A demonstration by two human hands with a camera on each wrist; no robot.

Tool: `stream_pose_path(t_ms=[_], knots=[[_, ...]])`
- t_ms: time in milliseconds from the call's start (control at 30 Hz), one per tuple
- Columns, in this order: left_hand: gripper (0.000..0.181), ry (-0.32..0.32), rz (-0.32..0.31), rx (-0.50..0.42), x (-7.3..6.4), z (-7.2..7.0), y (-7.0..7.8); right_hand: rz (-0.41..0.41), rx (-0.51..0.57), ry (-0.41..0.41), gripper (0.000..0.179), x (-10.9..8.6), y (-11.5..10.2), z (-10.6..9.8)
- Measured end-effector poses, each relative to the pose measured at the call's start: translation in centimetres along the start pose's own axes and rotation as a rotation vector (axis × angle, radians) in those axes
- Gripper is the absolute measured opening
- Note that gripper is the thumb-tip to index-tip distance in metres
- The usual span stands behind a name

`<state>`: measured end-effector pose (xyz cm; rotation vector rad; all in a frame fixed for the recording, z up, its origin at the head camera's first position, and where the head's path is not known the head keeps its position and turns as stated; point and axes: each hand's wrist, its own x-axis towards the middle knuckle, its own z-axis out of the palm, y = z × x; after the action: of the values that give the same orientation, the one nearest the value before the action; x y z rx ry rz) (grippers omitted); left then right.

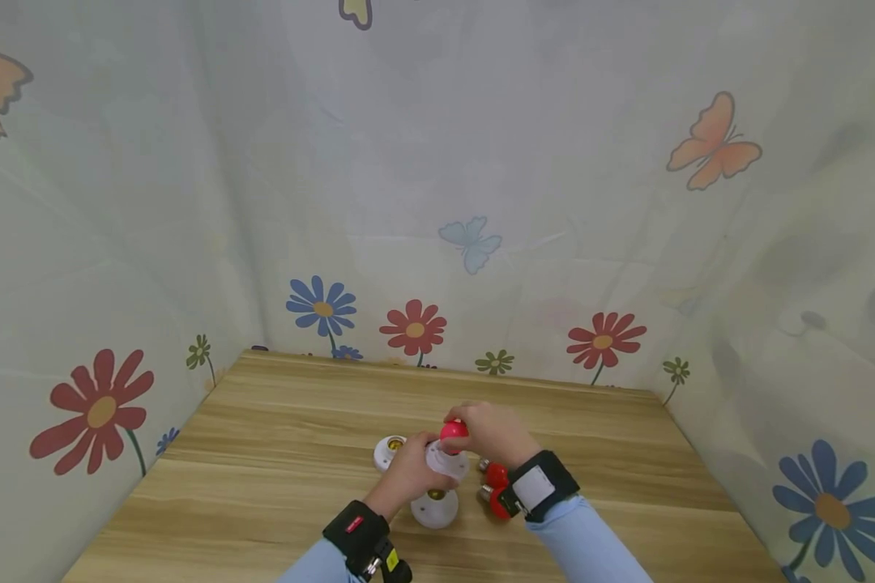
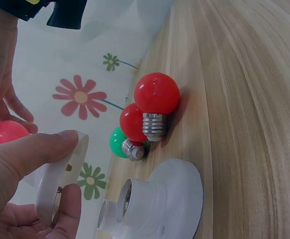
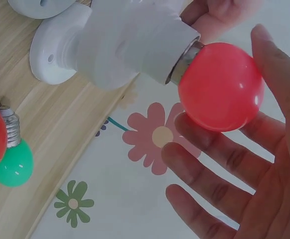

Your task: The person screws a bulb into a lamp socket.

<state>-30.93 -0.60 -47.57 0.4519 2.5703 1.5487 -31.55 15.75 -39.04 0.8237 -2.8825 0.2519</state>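
Note:
My left hand [image 1: 408, 478] grips a white round-based lamp holder [image 3: 130, 45] by its rim, lifted above the table, thumb on one side and fingers on the other. A red light bulb [image 3: 220, 87] has its metal base in the mouth of that holder. My right hand [image 1: 492, 429] holds this bulb between thumb and fingers; in the right wrist view the other fingers stand spread apart. Beneath the left hand, another white lamp holder [image 1: 435, 512] sits on the table, and a further holder [image 1: 384, 455] stands behind it.
Beside the right wrist lie two red bulbs, one red bulb [image 2: 156, 93] nearer and a second red bulb [image 2: 131, 122] behind it. A green bulb [image 2: 117, 143] lies past them. The wooden tabletop [image 1: 277, 437] ends at a flower-printed cloth wall [image 1: 539, 267].

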Motion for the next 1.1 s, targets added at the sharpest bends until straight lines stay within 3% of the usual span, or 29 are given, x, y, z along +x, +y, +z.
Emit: stream_pose_path(t_ms=[100, 200, 367, 733, 1100], knots=[[0.072, 0.006, 0.000, -0.001, -0.2, -0.1, 0.2, 0.000, 0.033, -0.031, 0.056, 0.0, 0.2, -0.1], [0.072, 0.011, 0.010, -0.008, -0.2, -0.2, 0.3, -0.054, 0.125, -0.106, 0.059, 0.1, 0.8, -0.6], [0.070, 0.014, 0.019, -0.019, 0.0, -0.2, 0.2, -0.148, 0.233, -0.201, 0.052, 0.1, 1.5, -1.4], [0.070, 0.007, 0.007, -0.016, 0.2, 0.0, 0.0, -0.111, 0.212, -0.176, 0.047, 0.1, 1.4, -1.4], [0.072, 0.002, -0.015, -0.011, 0.1, 0.0, 0.4, -0.014, 0.035, -0.072, 0.047, 0.3, 1.0, -0.8]])
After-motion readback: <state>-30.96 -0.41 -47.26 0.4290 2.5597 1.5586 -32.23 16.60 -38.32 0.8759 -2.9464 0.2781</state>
